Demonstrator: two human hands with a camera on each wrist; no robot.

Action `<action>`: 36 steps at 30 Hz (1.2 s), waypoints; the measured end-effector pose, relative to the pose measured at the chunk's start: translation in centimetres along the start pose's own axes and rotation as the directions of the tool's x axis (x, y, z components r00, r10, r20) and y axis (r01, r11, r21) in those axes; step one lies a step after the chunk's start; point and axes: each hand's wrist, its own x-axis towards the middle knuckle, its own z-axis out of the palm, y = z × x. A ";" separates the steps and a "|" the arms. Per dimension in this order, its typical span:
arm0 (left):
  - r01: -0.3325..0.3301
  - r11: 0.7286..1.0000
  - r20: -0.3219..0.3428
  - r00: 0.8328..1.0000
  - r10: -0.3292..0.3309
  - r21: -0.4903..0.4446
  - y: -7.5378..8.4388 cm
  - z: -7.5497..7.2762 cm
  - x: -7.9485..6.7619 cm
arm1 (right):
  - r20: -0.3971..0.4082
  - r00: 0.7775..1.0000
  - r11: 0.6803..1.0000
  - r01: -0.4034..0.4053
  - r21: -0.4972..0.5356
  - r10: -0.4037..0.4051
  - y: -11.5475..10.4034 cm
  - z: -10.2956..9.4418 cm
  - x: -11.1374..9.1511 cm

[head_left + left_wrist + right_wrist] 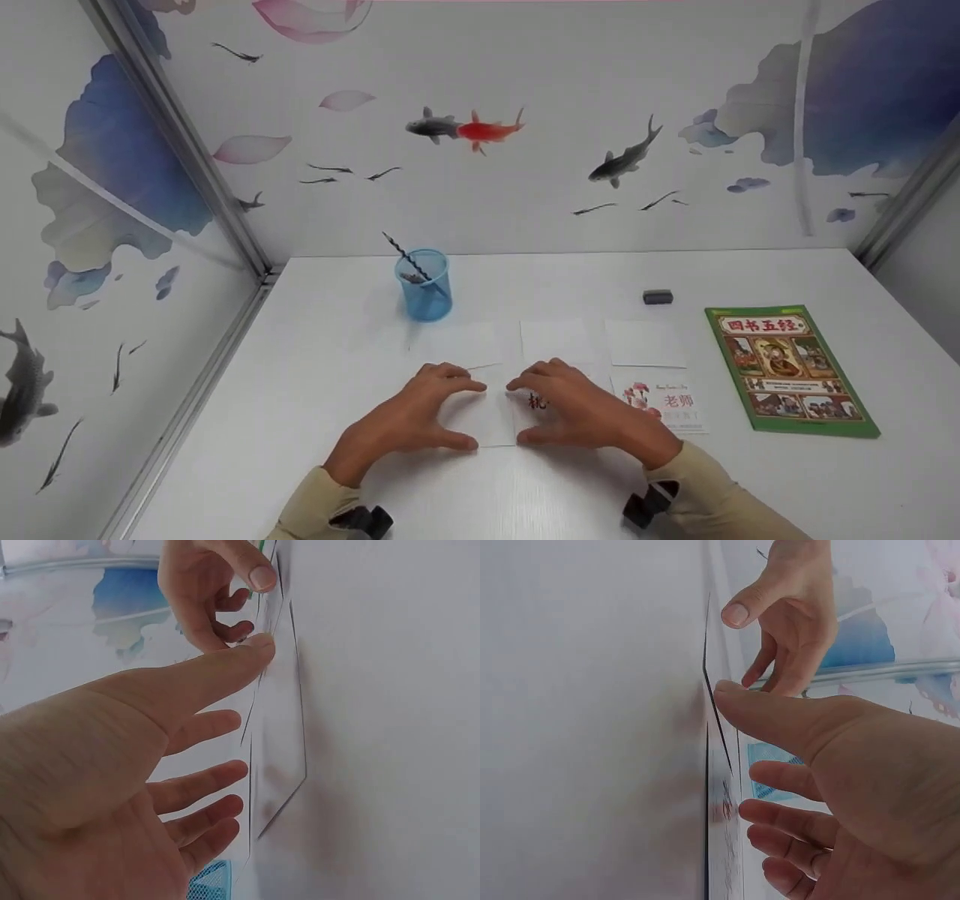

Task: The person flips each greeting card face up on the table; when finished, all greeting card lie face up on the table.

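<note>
My left hand (409,412) is over the left part of a white card (495,416) in the near row, thumb and fingers spread apart. To its right, my right hand (581,412) partly covers a card with dark printed characters (535,401). Its thumb and fingers are also apart, with nothing pinched between them. The fingertips of both hands face each other near where these two cards meet; whether they touch the cards I cannot tell. Right of my right hand lies a card with pink flowers and red characters (679,401), partly hidden by the wrist.
Behind lie more white cards (645,343) in a far row. A blue mesh pen cup (427,296) with a dark twisted pencil stands at the back left. A dark eraser-like block (658,297) and a green-edged book (791,371) are on the right. Printed panels enclose the white table (225,450).
</note>
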 end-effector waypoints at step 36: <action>-0.107 0.620 -0.271 0.946 -0.176 -0.777 1.6 0.5 0.9 | -0.198 0.977 0.801 0.052 0.597 0.084 -3.1 -0.4 4.0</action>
